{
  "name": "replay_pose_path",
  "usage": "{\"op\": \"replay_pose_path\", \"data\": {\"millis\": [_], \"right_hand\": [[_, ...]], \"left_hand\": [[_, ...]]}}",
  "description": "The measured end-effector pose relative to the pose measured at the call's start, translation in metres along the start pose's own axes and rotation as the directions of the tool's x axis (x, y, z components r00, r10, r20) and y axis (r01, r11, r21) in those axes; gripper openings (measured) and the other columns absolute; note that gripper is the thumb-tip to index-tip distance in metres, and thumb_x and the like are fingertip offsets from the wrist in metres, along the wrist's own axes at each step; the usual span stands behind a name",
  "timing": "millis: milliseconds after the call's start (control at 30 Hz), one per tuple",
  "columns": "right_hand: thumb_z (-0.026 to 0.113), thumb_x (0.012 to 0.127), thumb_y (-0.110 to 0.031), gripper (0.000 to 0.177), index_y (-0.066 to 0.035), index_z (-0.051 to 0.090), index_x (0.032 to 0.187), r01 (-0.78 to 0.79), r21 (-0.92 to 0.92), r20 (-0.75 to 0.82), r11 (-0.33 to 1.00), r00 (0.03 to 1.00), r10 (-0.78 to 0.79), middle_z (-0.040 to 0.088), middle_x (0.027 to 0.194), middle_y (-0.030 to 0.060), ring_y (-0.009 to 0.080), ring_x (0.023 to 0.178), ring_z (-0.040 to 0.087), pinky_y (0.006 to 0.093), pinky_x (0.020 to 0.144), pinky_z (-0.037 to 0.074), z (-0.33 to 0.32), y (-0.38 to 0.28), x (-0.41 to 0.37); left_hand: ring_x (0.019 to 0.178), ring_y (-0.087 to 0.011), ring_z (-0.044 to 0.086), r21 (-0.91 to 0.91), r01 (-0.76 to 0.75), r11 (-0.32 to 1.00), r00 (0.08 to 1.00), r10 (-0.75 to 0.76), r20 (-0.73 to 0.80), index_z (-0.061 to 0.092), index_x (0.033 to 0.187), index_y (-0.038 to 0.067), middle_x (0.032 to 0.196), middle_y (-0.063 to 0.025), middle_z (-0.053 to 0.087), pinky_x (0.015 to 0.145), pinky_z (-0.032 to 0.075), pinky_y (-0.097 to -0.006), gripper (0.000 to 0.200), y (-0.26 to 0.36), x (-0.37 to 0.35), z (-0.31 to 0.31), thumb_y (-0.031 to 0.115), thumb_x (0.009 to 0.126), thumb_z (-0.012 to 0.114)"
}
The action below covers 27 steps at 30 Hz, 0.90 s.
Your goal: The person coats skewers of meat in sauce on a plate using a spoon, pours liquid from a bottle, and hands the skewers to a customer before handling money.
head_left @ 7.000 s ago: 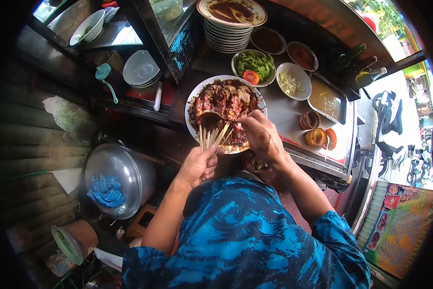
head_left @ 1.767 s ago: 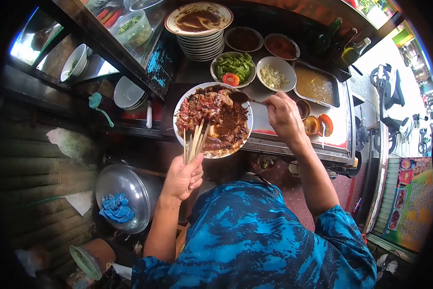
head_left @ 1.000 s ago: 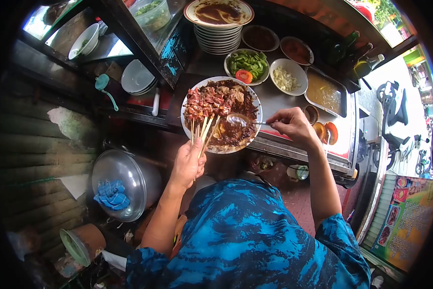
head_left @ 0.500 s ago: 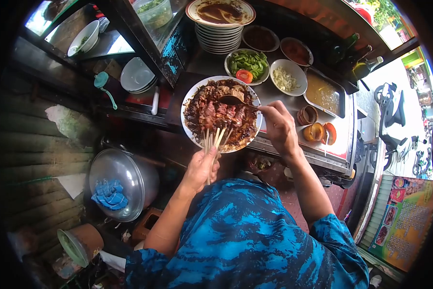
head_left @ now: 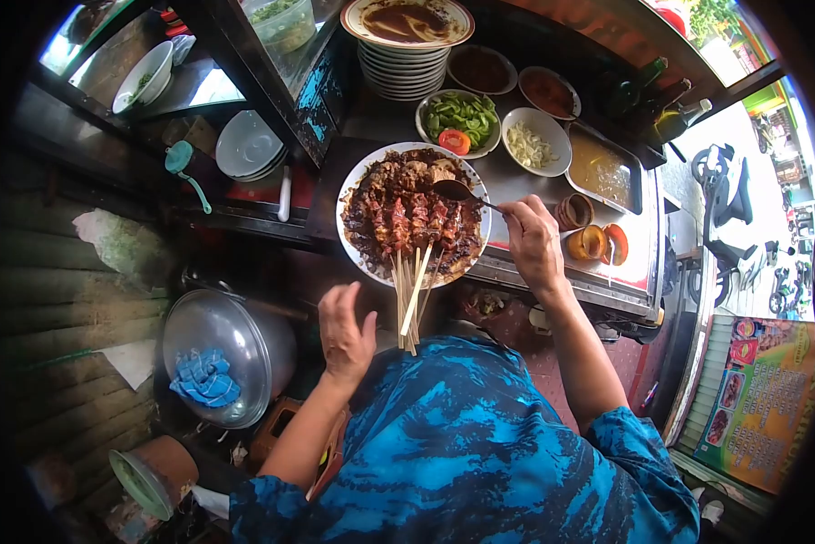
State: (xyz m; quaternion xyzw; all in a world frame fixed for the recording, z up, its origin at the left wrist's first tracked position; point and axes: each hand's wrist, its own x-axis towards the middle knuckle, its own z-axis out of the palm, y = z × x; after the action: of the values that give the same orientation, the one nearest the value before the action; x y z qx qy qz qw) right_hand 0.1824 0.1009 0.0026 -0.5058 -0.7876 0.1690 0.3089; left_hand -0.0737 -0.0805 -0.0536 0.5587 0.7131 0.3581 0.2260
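A white plate (head_left: pixel 348 238) of dark brown sauce rests near the counter's front edge. Several meat skewers (head_left: pixel 417 220) lie in the sauce, their bare sticks poking over the plate's near rim towards me. My right hand (head_left: pixel 534 240) grips the handle of a dark spoon (head_left: pixel 453 189), whose bowl is over the sauce at the plate's right side. To the left of the sticks, my left hand (head_left: pixel 346 335) is off them, fingers apart and holding nothing.
Behind the plate are a bowl of sliced greens and tomato (head_left: pixel 462 122), a bowl of pale slices (head_left: pixel 534 145), a plate stack (head_left: pixel 403 68) and a metal tray (head_left: pixel 602 172). A large lidded pot (head_left: pixel 226 354) stands at lower left. Bottles (head_left: pixel 679 122) stand at the right.
My left hand has let go of the skewer sticks and moved left and down. The skewers now lie on the plate by themselves. My right hand still has the spoon, slightly shifted right.
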Motion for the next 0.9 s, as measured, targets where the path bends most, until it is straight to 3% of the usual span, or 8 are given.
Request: {"op": "replay_pose_path", "data": {"millis": [33,100,200,300,400,567,767,900], "right_hand": [[0.062,0.088,-0.001,0.011,0.001,0.068,0.096,-0.003,0.010,0.009,1.000,1.000,0.003,0.061,0.086,0.0149,0.0328,0.081,0.062,0.0403,0.073,0.048,0.000,-0.001,0.001],[0.062,0.088,-0.001,0.011,0.001,0.069,0.096,0.002,-0.003,0.011,1.000,1.000,-0.002,0.062,0.086,0.0146,0.0323,0.080,0.062,0.0395,0.072,0.048,-0.001,-0.005,0.003],[0.063,0.087,-0.002,0.011,0.000,0.069,0.096,-0.001,-0.003,0.005,1.000,1.000,0.001,0.062,0.086,0.0160,0.0343,0.081,0.062,0.0406,0.073,0.049,-0.006,-0.008,0.010],[0.064,0.086,-0.003,0.011,-0.001,0.070,0.095,-0.046,0.014,-0.024,0.999,0.999,0.046,0.064,0.088,0.0171,0.0353,0.083,0.063,0.0412,0.075,0.049,-0.013,-0.008,0.013],[0.063,0.086,-0.001,0.014,-0.001,0.071,0.098,-0.105,0.053,-0.038,0.993,0.994,0.107,0.065,0.090,0.0159,0.0331,0.083,0.065,0.0389,0.075,0.050,-0.023,-0.007,0.013],[0.064,0.087,-0.003,0.013,0.000,0.071,0.098,-0.206,0.134,-0.070,0.969,0.974,0.217,0.066,0.090,0.0156,0.0310,0.084,0.065,0.0377,0.076,0.050,-0.037,-0.004,0.004],[0.063,0.087,-0.003,0.013,0.000,0.071,0.097,-0.216,0.155,-0.082,0.964,0.969,0.231,0.066,0.091,0.0162,0.0328,0.086,0.065,0.0388,0.078,0.050,-0.039,0.007,-0.012],[0.061,0.086,-0.002,0.014,0.000,0.070,0.096,-0.172,0.147,-0.053,0.974,0.982,0.181,0.065,0.091,0.0179,0.0359,0.087,0.064,0.0410,0.079,0.051,-0.036,0.008,-0.016]], "left_hand": [[0.121,-0.0374,0.053,0.274,-0.373,0.887,0.908,0.409,-0.088,0.050,0.134,0.008,0.130,-0.0211,0.052,0.099,0.044,-0.0486,0.060,0.000,0.007,-0.002,0.009,0.079,0.074],[0.138,-0.0369,0.034,0.291,-0.603,0.743,0.770,0.637,-0.033,0.048,0.139,0.025,0.147,-0.0137,0.039,0.113,0.029,-0.0498,0.072,-0.003,0.024,0.011,0.013,0.074,0.077],[0.140,-0.0303,0.036,0.310,-0.778,0.547,0.591,0.804,0.064,0.060,0.123,0.018,0.146,-0.0092,0.044,0.116,0.025,-0.0497,0.049,0.028,0.056,0.012,0.016,0.077,0.075],[0.130,-0.0252,0.050,-0.057,-0.916,0.396,0.374,0.899,0.229,0.067,0.097,0.011,0.130,-0.0078,0.060,0.113,0.032,-0.0477,0.018,0.053,0.085,0.017,0.017,0.081,0.072],[0.096,-0.0245,0.070,-0.314,-0.790,0.527,0.553,0.833,0.004,0.067,0.084,0.008,0.089,-0.0078,0.071,0.096,0.049,-0.0439,0.008,0.082,0.119,0.015,0.016,0.084,0.071],[0.068,-0.0081,0.056,-0.675,-0.273,0.686,0.933,0.359,-0.013,0.056,0.078,0.003,0.071,-0.0010,0.057,0.065,0.049,-0.0252,0.029,0.104,0.160,-0.002,0.020,0.102,0.056],[0.074,-0.0074,0.058,-0.579,-0.168,0.798,0.952,0.284,0.115,0.060,0.087,0.003,0.077,-0.0013,0.061,0.073,0.049,-0.0239,0.013,0.106,0.166,-0.007,0.011,0.093,0.068],[0.084,-0.0113,0.066,-0.799,-0.077,0.596,0.891,0.402,0.214,0.064,0.091,0.000,0.087,-0.0061,0.069,0.073,0.052,-0.0217,0.007,0.111,0.197,-0.009,0.002,0.087,0.070]]}}
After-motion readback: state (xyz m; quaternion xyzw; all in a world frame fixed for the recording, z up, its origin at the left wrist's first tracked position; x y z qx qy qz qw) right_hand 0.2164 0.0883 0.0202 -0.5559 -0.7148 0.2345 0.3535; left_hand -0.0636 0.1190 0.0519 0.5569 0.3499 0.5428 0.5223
